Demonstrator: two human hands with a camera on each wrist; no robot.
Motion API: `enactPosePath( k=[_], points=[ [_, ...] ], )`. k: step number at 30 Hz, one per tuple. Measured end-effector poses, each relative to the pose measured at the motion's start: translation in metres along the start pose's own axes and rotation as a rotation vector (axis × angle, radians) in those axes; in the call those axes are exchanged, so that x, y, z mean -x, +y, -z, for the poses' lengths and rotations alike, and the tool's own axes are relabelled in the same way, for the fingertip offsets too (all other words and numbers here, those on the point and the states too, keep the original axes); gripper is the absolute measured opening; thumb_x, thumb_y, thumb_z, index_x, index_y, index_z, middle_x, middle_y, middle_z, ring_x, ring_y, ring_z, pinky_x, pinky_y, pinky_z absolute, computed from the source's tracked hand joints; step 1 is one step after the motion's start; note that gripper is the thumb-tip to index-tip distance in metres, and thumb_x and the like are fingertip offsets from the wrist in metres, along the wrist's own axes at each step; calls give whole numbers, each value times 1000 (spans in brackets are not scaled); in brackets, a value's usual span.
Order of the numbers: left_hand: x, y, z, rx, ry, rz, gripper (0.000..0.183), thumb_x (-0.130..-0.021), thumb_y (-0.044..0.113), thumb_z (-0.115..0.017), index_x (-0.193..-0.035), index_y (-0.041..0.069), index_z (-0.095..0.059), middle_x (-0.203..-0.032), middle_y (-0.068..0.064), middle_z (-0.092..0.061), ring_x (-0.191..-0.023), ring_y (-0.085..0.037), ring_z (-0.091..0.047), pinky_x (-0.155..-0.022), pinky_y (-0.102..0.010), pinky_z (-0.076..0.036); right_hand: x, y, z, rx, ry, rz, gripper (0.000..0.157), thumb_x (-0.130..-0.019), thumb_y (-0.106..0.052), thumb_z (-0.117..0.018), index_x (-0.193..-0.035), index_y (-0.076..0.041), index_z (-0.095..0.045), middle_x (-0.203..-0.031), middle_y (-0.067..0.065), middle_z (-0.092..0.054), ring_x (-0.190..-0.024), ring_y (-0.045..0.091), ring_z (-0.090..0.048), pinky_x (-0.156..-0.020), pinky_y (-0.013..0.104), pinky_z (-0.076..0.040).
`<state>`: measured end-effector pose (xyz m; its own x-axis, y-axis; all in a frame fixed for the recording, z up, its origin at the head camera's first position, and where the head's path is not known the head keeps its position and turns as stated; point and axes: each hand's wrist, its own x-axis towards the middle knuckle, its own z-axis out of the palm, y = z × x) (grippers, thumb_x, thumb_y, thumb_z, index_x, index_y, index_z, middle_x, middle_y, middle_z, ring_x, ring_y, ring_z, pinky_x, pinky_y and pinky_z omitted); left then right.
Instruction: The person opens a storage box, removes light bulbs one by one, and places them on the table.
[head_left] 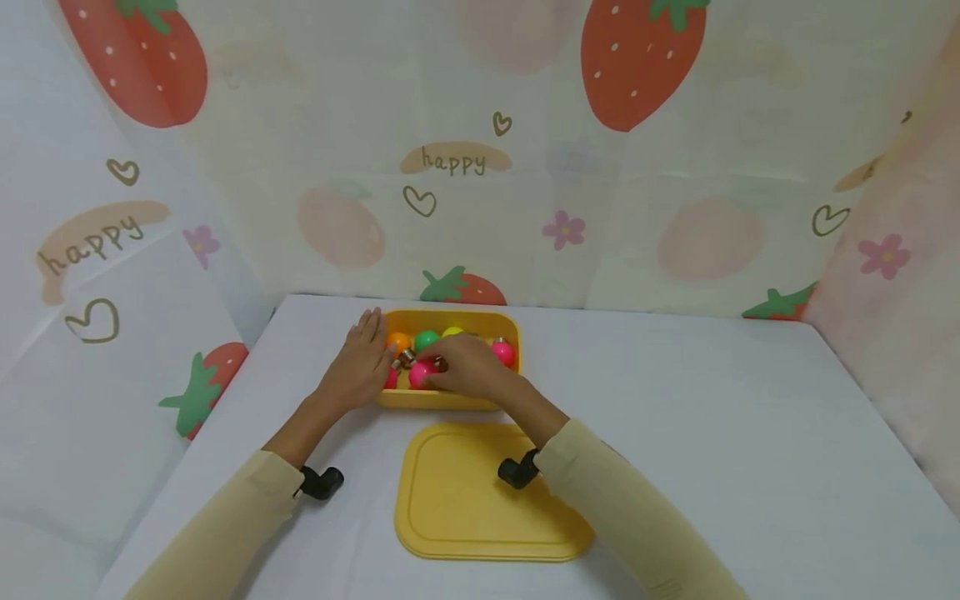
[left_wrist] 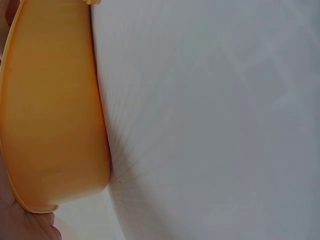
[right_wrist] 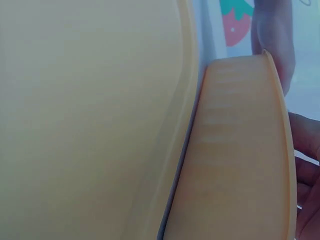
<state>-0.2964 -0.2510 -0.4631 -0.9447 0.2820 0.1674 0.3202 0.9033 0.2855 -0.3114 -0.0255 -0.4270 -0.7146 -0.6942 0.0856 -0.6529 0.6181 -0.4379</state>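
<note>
Resting against the left end of the yellow box [head_left: 442, 401], the left hand [head_left: 360, 364] has its fingers laid out straight and close together, pointing away from the person. The right hand [head_left: 474, 367] reaches over the near rim and into the box, fingers bent, with thumb and fingertips at a pink ball [head_left: 420, 377]; whether they grip it, I cannot tell. That ball is inside the box, towards the left of the near side. Around it in the same box lie an orange ball [head_left: 399, 340], a green ball [head_left: 426, 339] and a partly hidden yellow ball [head_left: 453, 331] along the far side, another pink ball [head_left: 504, 352] at the right end, and some pink beside the left hand. Small metallic caps [head_left: 406, 358] show among them. Just on the near side of the box, a yellow lid [head_left: 480, 508] lies flat on the white bench [head_left: 742, 450], partly under the right forearm. Each wrist carries a small black camera, and both sleeves [head_left: 622, 517] are beige. Past the bench hangs a pale backdrop [head_left: 630, 183] printed with strawberries, flowers, hearts and the word "happy".
</note>
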Motion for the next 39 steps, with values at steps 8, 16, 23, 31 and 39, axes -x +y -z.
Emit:
enactPosePath(
  k=[8,16,23,31,39],
  points=[
    [1,2,2,-24,-24,15,62,-111,26,-29,-154,-17,-16,-165,-31,-10,-154,-44,-5,-123,-57,-7,19,5,7,-67,91,13,36,-91,-30,-79,-125,-18,-74,-103,-5,-72,-87,15,-61,-74,23,-50],
    [0,3,2,-41,-31,34,63,-111,27,-31,-154,-16,-16,-165,-30,-11,-154,-43,-5,-123,-56,-8,35,8,19,-111,147,-30,37,-91,-29,-79,-126,-17,-74,-101,-5,-72,-88,15,-63,-69,26,-51],
    [1,3,2,-37,-28,31,64,-111,28,-31,-155,-15,-14,-165,-30,-9,-154,-44,-4,-123,-56,-7,49,12,24,-175,204,-44,38,-89,-28,-81,-123,-13,-74,-106,-2,-74,-90,17,-66,-69,25,-53],
    [1,2,2,-23,-32,32,65,-111,28,-31,-155,-15,-13,-165,-30,-8,-154,-43,-3,-123,-56,-7,61,17,29,-224,269,-45,41,-88,-27,-81,-124,-9,-74,-106,2,-76,-85,17,-69,-68,24,-56],
    [3,4,2,-28,-25,35,64,-111,27,-32,-156,-15,-12,-166,-29,-8,-154,-44,-4,-123,-56,-7,71,23,37,-264,320,-46,36,-90,-19,-80,-123,-8,-74,-103,4,-76,-87,18,-70,-77,28,-58]
  ],
)
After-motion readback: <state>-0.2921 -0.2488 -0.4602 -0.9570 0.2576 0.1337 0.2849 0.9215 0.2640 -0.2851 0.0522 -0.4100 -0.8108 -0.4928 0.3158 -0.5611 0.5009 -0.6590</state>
